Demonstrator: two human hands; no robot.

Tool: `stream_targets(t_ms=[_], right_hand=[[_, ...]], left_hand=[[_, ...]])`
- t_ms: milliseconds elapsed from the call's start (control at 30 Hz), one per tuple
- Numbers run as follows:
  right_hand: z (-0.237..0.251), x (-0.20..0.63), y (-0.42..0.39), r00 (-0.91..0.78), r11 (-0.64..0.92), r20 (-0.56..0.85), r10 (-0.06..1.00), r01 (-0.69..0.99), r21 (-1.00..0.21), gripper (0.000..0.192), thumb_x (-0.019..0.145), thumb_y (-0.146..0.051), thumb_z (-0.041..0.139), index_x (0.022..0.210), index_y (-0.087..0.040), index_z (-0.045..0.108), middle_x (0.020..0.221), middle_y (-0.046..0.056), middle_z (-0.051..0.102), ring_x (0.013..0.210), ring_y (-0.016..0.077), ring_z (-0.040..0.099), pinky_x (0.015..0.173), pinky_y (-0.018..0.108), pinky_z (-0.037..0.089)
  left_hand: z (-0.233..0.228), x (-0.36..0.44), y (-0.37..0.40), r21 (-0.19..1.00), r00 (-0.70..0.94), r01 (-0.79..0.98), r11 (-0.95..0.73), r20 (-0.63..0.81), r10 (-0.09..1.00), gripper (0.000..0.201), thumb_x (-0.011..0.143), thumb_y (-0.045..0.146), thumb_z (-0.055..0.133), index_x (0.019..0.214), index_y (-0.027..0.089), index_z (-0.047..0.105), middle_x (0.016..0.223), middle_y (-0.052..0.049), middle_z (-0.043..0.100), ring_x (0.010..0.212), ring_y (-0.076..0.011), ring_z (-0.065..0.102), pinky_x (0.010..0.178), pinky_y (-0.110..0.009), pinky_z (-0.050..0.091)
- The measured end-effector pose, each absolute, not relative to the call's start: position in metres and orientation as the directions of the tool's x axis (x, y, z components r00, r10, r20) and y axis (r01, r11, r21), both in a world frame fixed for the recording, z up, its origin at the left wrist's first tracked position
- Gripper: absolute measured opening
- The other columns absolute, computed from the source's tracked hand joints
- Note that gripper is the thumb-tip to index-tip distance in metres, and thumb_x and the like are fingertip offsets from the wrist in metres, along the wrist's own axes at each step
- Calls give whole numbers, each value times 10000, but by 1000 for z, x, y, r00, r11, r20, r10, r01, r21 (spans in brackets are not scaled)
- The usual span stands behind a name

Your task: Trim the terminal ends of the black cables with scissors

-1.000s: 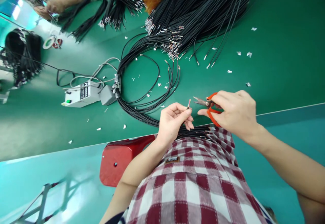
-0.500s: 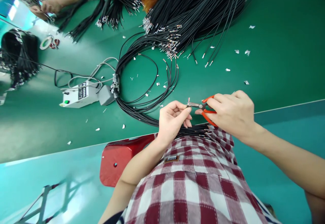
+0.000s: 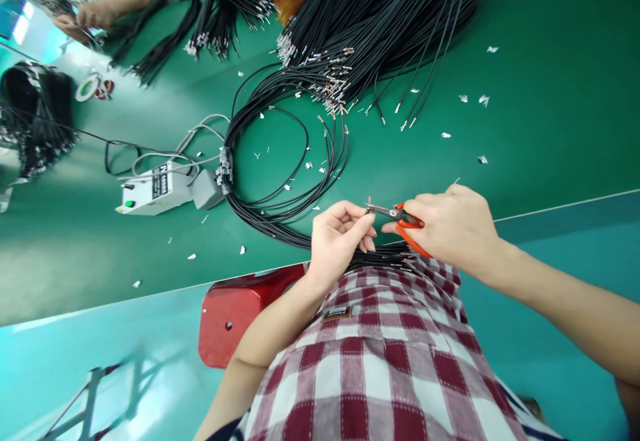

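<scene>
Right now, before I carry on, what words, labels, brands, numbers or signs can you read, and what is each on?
No text reads clearly.
Label on the white box: dark print, too small and blurred to read.
Patch on the checked garment: light marks, too small to read.
Scissors in the right hand: no lettering visible.

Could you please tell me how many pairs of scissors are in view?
2: an orange-handled pair in the right hand, a red-handled pair beside the tape roll; more may be hidden.
</scene>
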State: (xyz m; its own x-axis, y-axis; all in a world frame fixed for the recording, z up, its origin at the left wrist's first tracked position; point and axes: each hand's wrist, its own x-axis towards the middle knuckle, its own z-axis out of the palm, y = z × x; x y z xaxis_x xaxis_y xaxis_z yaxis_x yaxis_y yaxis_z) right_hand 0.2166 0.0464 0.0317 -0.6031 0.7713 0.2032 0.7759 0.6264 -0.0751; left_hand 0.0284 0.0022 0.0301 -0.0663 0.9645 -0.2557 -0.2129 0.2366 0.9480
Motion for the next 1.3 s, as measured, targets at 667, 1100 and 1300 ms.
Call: stream_targets(t_ms=[667,1100,1300], right_hand=[[45,195,55,-313,-163,-119,942,-117,-980,385,646,-407,885,739,-211,567,782,6,701,742,174,668,756,340,558],[49,194,38,-296,-6,19,955,-82,-997,291,740,-348,838,746,-224,575,762,-1,684,679,166,650,686,325,547],[49,192,43,-321,-85,-30,947,-159,-984,379,733,-429,830,728,-220,513,711,-8,660,623,152,634,655,327,550]], left_hand=[[34,34,-7,925,-80,333,-181,219,972,87,852,244,697,781,200,722,715,-19,695,616,-126,570,622,-251,483],[52,32,6,980,86,-38,197,-194,977,203,828,249,638,671,186,750,613,-7,645,582,-122,499,622,-254,418],[43,25,4,959,145,-102,263,-247,958,208,841,290,635,734,182,778,689,-25,679,572,-117,430,572,-262,365]])
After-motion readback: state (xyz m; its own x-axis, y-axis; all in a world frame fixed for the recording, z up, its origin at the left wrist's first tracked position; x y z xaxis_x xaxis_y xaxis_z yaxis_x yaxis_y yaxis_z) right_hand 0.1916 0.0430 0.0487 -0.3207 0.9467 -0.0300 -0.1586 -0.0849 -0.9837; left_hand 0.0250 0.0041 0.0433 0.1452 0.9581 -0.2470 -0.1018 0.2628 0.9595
